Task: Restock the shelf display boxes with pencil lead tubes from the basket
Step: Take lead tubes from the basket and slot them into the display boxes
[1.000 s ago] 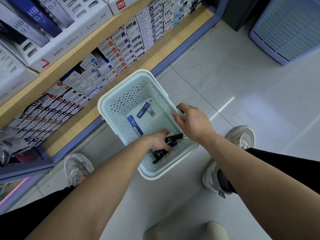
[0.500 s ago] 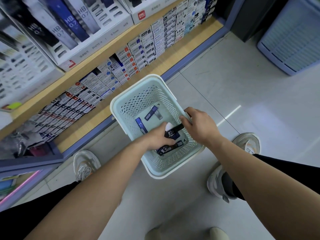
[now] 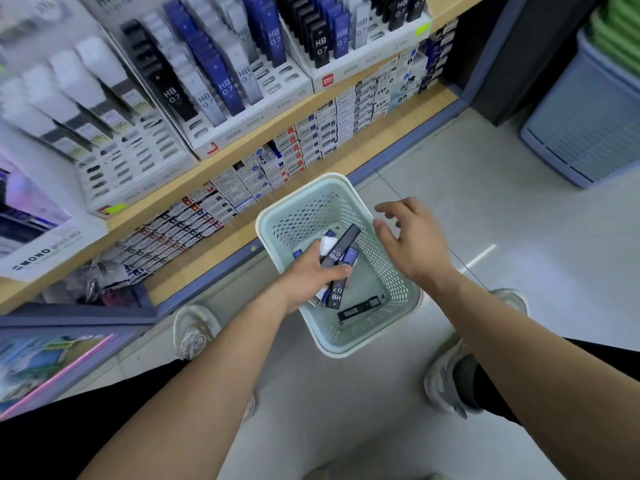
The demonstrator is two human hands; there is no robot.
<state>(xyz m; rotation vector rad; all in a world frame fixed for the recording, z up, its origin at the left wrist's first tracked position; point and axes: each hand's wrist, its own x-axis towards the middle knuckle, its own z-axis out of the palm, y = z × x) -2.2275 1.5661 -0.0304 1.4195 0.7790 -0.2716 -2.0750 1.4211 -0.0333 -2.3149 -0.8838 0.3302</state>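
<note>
A pale green perforated basket (image 3: 398, 292) stands on the floor between my feet. My left hand (image 3: 308, 275) is over it and grips a bunch of pencil lead tubes (image 3: 341, 245), black, blue and white, marked HB 0.7. One black tube (image 3: 358, 309) lies on the basket floor. My right hand (image 3: 410, 239) hovers above the basket's right rim with fingers spread, holding nothing. On the shelf above, white display boxes (image 3: 249, 109) hold rows of upright tubes, with several vacant slots at their fronts.
A wooden shelf (image 3: 207, 244) below the display boxes carries rows of small stationery boxes. A blue-grey plastic crate (image 3: 585, 133) stands on the tiled floor at the right. My shoes (image 3: 195, 329) flank the basket.
My left hand has risen out of the basket with the bunch of tubes. My right hand let go of the basket rim and opened. The view tilted up toward the shelf.
</note>
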